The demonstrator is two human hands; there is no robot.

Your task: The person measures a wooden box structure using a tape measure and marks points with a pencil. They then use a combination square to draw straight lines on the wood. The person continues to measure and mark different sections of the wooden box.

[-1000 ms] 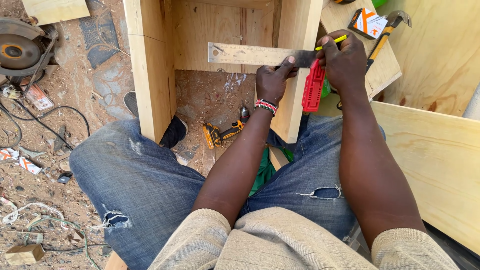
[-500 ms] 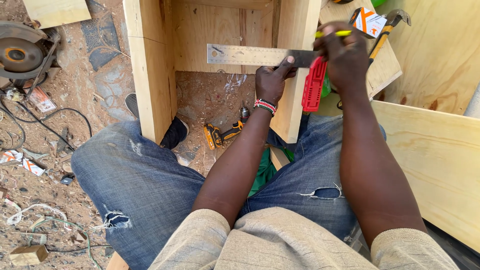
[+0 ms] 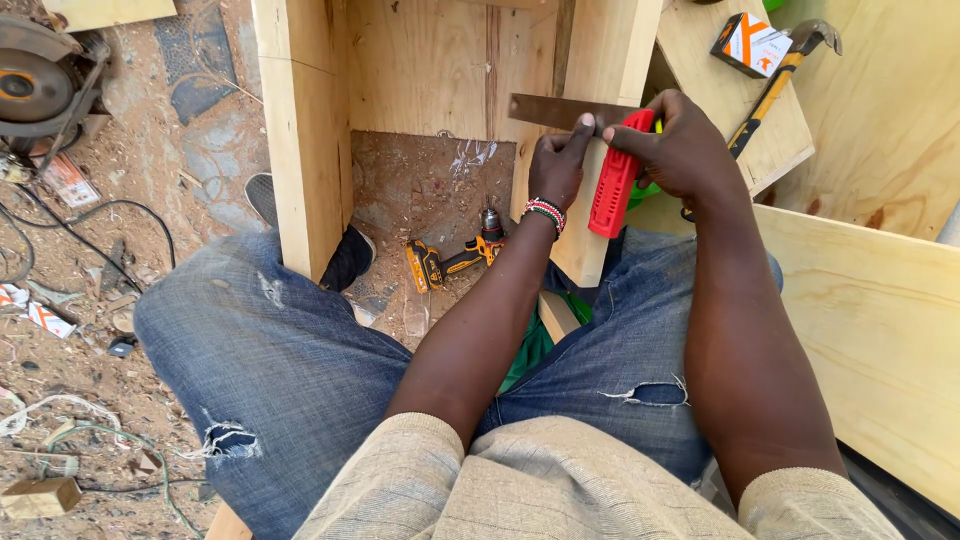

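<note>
Two hands met on a try square: the left hand [image 3: 556, 170] pinched the steel blade [image 3: 560, 111] flat against the upright plywood board [image 3: 610, 60], while the right hand [image 3: 680, 150] closed around the red stock [image 3: 612, 188] (pencil, if any, hidden). Seating the stock snug against the board's edge would have kept any line true.

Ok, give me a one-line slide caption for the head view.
Both hands, left hand and right hand, hold a red-handled try square against a wooden frame.
</note>
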